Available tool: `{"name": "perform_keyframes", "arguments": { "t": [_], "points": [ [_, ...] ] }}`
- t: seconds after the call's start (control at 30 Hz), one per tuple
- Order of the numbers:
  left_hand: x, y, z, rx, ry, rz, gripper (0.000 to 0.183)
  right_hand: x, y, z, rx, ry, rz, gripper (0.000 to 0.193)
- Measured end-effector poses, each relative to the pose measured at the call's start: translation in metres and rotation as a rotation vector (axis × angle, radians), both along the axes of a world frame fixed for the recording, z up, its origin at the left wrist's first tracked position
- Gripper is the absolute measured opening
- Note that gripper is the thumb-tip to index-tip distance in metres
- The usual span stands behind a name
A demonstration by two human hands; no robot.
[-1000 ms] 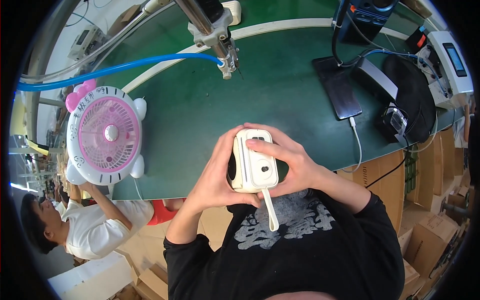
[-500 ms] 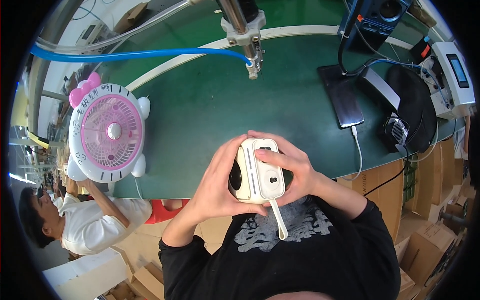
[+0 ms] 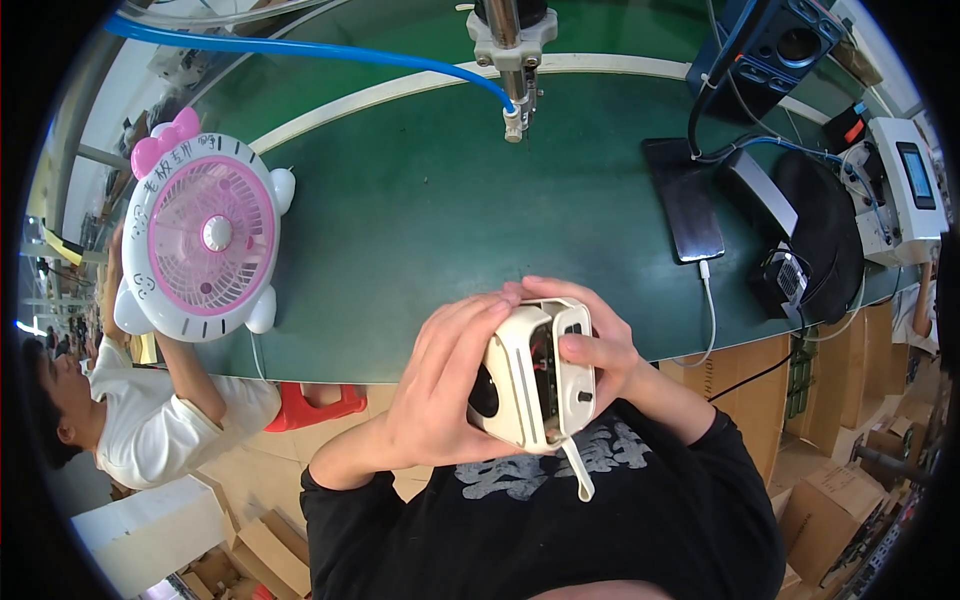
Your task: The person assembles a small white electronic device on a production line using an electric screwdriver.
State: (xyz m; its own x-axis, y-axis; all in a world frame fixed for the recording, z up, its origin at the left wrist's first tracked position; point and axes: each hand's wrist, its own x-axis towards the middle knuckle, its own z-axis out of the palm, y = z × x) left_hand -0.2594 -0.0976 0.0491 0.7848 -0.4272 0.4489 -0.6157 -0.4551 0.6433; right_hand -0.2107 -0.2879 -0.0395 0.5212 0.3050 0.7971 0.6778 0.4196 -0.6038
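A chunky cream camera [image 3: 520, 385] with a dark round lens on its left side is held between my two hands, just off the table's near edge. Its casing is parted along the middle, and dark inner parts with a bit of red wire show in the gap [image 3: 545, 370]. My left hand [image 3: 435, 385] wraps round the lens half. My right hand [image 3: 612, 350] grips the narrower half, its thumb on that face near a small black knob. A cream wrist strap [image 3: 580, 475] dangles from the lower end.
On the green table [image 3: 400, 230] a pink-and-white fan [image 3: 215, 235] stands left. A metal post [image 3: 510, 60] with a blue hose [image 3: 300, 48] hangs ahead. Right are a cabled phone [image 3: 685, 200], a black speaker [image 3: 765, 55] and a white display unit [image 3: 905, 175]. Another person [image 3: 170, 410] sits left.
The camera's casing has come apart into two halves, with the inside now showing. My hands and the camera sit slightly lower and to the right in view.
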Motion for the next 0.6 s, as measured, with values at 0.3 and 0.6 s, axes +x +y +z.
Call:
{"name": "perform_keyframes", "arguments": {
  "t": [0.3,0.6],
  "points": [
    [-0.009,-0.009,-0.002,-0.028,-0.261,0.021,0.084,-0.018,-0.026,-0.010,0.151,0.519,0.477,0.075],
    [-0.015,-0.017,-0.005,-0.046,-0.326,0.078,0.066,-0.011,-0.017,0.003,0.263,0.422,0.705,0.090]
  ]
}}
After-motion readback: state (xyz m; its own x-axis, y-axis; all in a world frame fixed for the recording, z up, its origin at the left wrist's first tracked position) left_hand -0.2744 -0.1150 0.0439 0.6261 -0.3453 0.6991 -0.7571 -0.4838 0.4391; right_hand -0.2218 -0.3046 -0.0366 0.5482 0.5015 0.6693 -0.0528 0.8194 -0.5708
